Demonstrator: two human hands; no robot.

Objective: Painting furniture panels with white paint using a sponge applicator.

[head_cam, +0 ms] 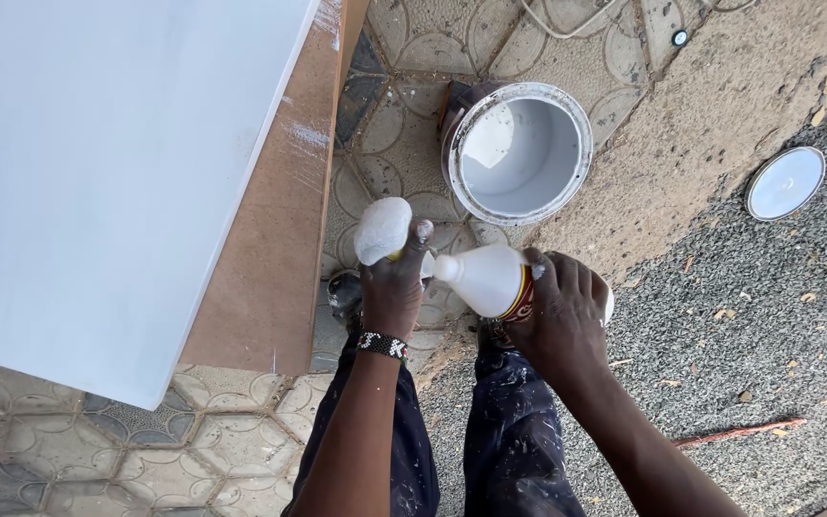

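One bottle point(490, 280) lies level, neck leftward.

Left hand point(392, 287) gripping white sponge point(382, 230), right hand point(559, 316) tilting white bottle point(483, 279), paint bucket point(519, 151) beyond

Both forearms rise from the bottom edge toward the frame's centre, the left hand point(392, 287), beaded band at its wrist, fisted closed, the right hand point(559, 321) curled in a grasp.
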